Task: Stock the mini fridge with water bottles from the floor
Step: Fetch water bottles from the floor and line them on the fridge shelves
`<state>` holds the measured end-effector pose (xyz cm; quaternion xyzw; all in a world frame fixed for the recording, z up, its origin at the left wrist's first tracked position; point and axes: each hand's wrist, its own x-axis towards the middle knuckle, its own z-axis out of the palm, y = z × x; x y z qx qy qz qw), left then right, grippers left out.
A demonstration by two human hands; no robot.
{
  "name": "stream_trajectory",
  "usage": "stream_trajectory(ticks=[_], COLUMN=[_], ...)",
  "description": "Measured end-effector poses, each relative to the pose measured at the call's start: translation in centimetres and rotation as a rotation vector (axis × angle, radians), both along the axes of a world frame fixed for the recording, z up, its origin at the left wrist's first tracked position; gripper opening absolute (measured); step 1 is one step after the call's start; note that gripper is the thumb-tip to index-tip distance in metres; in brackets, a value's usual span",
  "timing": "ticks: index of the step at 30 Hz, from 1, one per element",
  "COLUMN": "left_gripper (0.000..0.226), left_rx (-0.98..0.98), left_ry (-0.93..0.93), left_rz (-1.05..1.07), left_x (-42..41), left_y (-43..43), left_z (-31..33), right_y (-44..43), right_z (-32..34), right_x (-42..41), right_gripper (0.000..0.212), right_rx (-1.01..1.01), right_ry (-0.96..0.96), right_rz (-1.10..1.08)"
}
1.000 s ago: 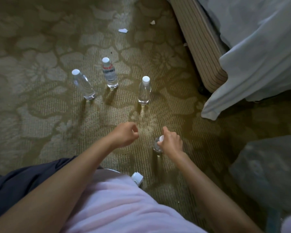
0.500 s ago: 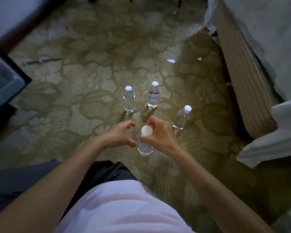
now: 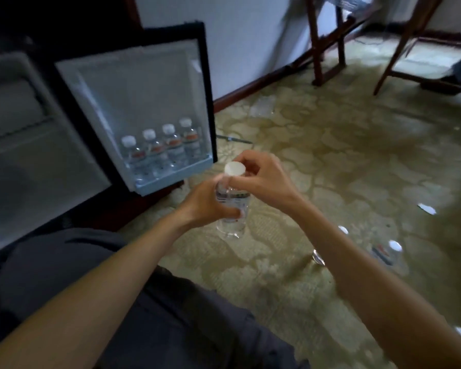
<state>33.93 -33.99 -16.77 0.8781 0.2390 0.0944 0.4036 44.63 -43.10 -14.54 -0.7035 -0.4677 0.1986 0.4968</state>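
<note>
Both hands carry one water bottle [image 3: 230,209]: left hand [image 3: 206,206] wraps its body, right hand [image 3: 261,177] pinches the neck. Next, slot it into the fridge door shelf [image 3: 176,174] beside four bottles [image 3: 160,150].

Clear, glossy plastic catches the light on the water bottle [image 3: 230,209] in my hands, its smooth white cap [image 3: 234,169] matt, with a paper-like label around the body. The mini fridge door [image 3: 144,102] beside me has a smooth, pale plastic lining and a black frame. The patterned carpet [image 3: 330,161] looks woven and matt; the chair legs [image 3: 317,49] are dark polished wood.
</note>
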Motion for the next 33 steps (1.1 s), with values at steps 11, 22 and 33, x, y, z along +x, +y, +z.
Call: stream_trajectory(ticks=[11,22,33], left_gripper=[0.028,0.046,0.030], left_rx=[-0.288,-0.375,-0.267], left_ry=[-0.252,-0.358,-0.323], left_rz=[0.720,1.073,1.022], left_x=[-9.8,-21.0,-29.1], left_y=[14.2,27.0,40.0], left_z=[5.5,6.2,3.1], right_y=[17.8,34.8,49.5], right_z=[0.4,0.9,-0.4], right_x=[-5.7,-18.7,-25.6], right_gripper=[0.055,0.074,0.038], right_rx=[-0.265,-0.234,-0.249], right_ry=[0.010,-0.179,-0.057], right_rz=[0.569,0.707,0.605])
